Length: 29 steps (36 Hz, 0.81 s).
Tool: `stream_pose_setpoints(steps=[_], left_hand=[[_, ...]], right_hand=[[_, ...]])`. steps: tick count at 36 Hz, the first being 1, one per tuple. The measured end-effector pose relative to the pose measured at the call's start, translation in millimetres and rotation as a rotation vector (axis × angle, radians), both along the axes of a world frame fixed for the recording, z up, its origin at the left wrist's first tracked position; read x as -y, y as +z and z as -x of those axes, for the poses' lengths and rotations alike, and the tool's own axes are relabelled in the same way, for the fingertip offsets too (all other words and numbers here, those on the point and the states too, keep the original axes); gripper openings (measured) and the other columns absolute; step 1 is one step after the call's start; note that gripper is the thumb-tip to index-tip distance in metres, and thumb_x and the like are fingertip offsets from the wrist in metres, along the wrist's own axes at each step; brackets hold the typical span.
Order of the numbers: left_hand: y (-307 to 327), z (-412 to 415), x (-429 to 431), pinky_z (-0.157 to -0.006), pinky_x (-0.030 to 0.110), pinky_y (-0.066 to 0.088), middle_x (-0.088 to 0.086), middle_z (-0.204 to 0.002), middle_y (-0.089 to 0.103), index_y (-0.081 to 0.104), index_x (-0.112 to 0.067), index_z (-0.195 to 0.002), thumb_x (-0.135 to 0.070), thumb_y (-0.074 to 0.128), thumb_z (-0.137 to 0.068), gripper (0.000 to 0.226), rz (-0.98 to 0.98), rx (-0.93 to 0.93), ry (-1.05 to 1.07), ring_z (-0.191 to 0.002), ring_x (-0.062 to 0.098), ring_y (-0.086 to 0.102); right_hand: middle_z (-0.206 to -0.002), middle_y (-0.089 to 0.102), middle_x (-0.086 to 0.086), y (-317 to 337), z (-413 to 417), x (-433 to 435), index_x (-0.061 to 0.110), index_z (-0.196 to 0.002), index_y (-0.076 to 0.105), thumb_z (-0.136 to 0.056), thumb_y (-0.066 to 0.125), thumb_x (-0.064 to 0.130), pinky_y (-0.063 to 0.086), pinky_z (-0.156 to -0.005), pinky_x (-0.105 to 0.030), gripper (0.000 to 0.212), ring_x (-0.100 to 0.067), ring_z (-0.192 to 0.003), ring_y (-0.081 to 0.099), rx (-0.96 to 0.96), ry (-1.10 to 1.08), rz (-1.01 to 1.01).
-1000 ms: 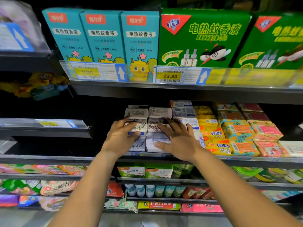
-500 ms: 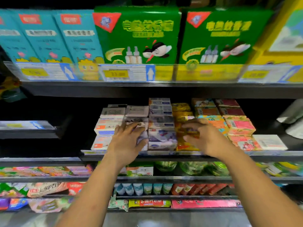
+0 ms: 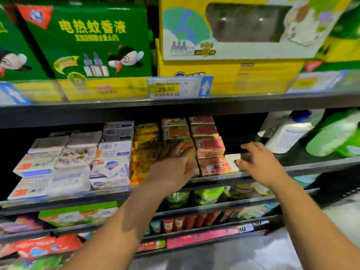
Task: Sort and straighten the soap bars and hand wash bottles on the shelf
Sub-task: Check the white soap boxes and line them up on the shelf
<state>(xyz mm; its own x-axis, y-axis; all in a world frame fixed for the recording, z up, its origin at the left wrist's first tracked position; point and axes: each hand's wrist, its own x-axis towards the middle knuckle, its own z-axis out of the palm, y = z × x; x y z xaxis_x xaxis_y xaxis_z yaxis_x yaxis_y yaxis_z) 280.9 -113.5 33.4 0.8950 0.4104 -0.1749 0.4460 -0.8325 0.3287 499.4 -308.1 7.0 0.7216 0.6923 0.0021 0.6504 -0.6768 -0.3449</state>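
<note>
On the upper shelf (image 3: 253, 103), which is dark grey, a green box (image 3: 87, 41) bears yellow characters, a red corner triangle and a black-and-white cartoon mosquito. The yellow box (image 3: 224, 75) beside it shows white cloud and blue-green shapes. The price tag (image 3: 179, 87) is white with a yellow patch and a blue arrow panel.

Below, the white soap boxes (image 3: 39, 164) carry grey, blue and orange print, and the shield soap boxes (image 3: 111, 168) are white with a blue emblem. Then come yellow soap packs (image 3: 145, 137), orange soap boxes (image 3: 175, 131) and red soap boxes (image 3: 209, 146). The bottle (image 3: 290, 133) is white with a blue cap, and the pouch (image 3: 335, 135) is bright green.
</note>
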Motion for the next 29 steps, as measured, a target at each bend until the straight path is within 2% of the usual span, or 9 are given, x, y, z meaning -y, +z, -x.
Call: stream_pose_setpoints(steps=[2,3,5,7,10,13,17,24,29], left_hand=[[-2,-24,15,-0.114,0.042,0.037,-0.021,-0.163,-0.017,0.006,-0.042,-0.157,-0.061,0.038,-0.100,0.068,-0.011,0.022,-0.030,-0.152,0.014,0.012],[-4,-35,21,-0.119,0.043,0.028,-0.021,-0.163,-0.017,0.007,-0.041,-0.157,-0.060,0.039,-0.100,0.068,-0.024,0.034,-0.040,-0.153,0.013,-0.006],[-7,-55,32,-0.124,0.045,0.015,-0.019,-0.164,-0.017,0.007,-0.041,-0.157,-0.057,0.041,-0.100,0.068,-0.037,0.043,-0.060,-0.150,0.013,-0.023],[-10,-71,40,-0.124,0.047,0.006,-0.016,-0.164,-0.019,0.003,-0.043,-0.157,-0.056,0.041,-0.101,0.069,-0.027,0.029,-0.072,-0.148,0.015,-0.029],[-19,-86,49,-0.123,0.053,-0.003,-0.011,-0.164,-0.021,-0.002,-0.044,-0.156,-0.058,0.036,-0.101,0.068,-0.081,-0.005,-0.069,-0.148,0.020,-0.029],[-36,-90,54,-0.120,0.058,-0.009,-0.005,-0.166,-0.017,-0.004,-0.042,-0.157,-0.056,0.024,-0.103,0.062,-0.231,0.002,-0.054,-0.150,0.026,-0.023],[-40,-94,55,-0.121,0.055,-0.003,-0.007,-0.167,-0.008,-0.001,-0.043,-0.156,-0.047,0.031,-0.105,0.060,-0.304,0.029,-0.011,-0.152,0.025,-0.012],[-36,-96,54,-0.121,0.054,-0.002,-0.009,-0.167,0.003,0.008,-0.046,-0.155,-0.045,0.042,-0.102,0.063,-0.299,0.071,0.016,-0.153,0.022,-0.004],[-36,-94,53,-0.122,0.048,-0.006,-0.012,-0.167,0.005,0.010,-0.047,-0.155,-0.050,0.043,-0.101,0.063,-0.288,0.101,0.009,-0.153,0.019,-0.003]], right_hand=[[-0.136,0.052,-0.013,-5,-15,9,0.014,-0.142,0.051,-0.088,0.074,0.038,0.042,-0.106,-0.042,0.064,-0.035,-0.127,0.048,-0.036,-0.005,0.021],[-0.137,0.051,-0.013,-8,-23,12,0.015,-0.145,0.049,-0.089,0.073,0.040,0.040,-0.107,-0.041,0.066,-0.034,-0.129,0.047,-0.058,0.008,0.048],[-0.136,0.053,-0.012,-13,-33,15,0.017,-0.151,0.041,-0.091,0.070,0.045,0.039,-0.106,-0.038,0.072,-0.032,-0.128,0.048,-0.107,0.048,0.095],[-0.124,0.053,-0.006,-14,-37,16,0.017,-0.155,0.034,-0.092,0.066,0.046,0.040,-0.097,-0.033,0.076,-0.026,-0.118,0.052,-0.189,0.075,0.095],[-0.131,0.058,-0.010,-12,-41,14,0.017,-0.153,0.036,-0.092,0.066,0.047,0.043,-0.090,-0.032,0.074,-0.027,-0.118,0.057,-0.281,0.066,0.085],[-0.114,0.065,-0.006,-9,-45,12,0.027,-0.129,0.055,-0.088,0.071,0.046,0.038,-0.077,-0.029,0.047,-0.030,-0.110,0.060,-0.276,0.072,0.098],[-0.119,0.064,-0.011,-12,-48,13,0.016,-0.131,0.056,-0.078,0.085,0.037,0.045,-0.079,-0.030,0.064,-0.023,-0.103,0.062,-0.345,0.008,-0.045],[-0.114,0.044,-0.003,-14,-38,19,0.014,-0.122,0.057,-0.075,0.087,0.025,0.034,-0.081,-0.022,0.057,-0.018,-0.104,0.047,-0.269,0.006,-0.244],[-0.113,0.045,-0.007,-10,-34,24,0.018,-0.116,0.062,-0.080,0.082,0.013,0.035,-0.081,-0.018,0.041,-0.022,-0.100,0.054,-0.304,-0.038,-0.408]])
